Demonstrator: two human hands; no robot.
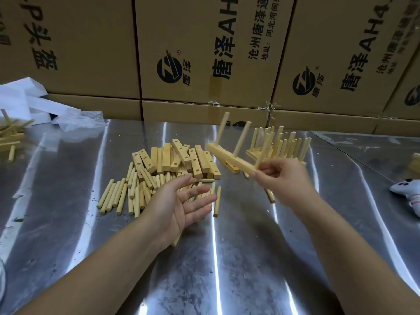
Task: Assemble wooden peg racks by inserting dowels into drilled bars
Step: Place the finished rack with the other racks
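My right hand [280, 178] grips one end of a wooden bar [229, 156] held in the air, tilted up to the left, with three dowels standing out of it. My left hand [184, 201] hovers palm up with straight fingers over loose dowels [118, 196] and holds nothing. A heap of drilled bars [181, 159] lies on the metal table behind the dowels. Finished peg racks [281, 144] stand in a cluster behind my right hand.
Stacked cardboard boxes [204, 53] wall off the far side of the metal table [204, 258]. White foam and plastic wrap [34, 101] lie at the back left beside more wooden pieces [11, 137]. A white glove [409, 192] lies at the right edge.
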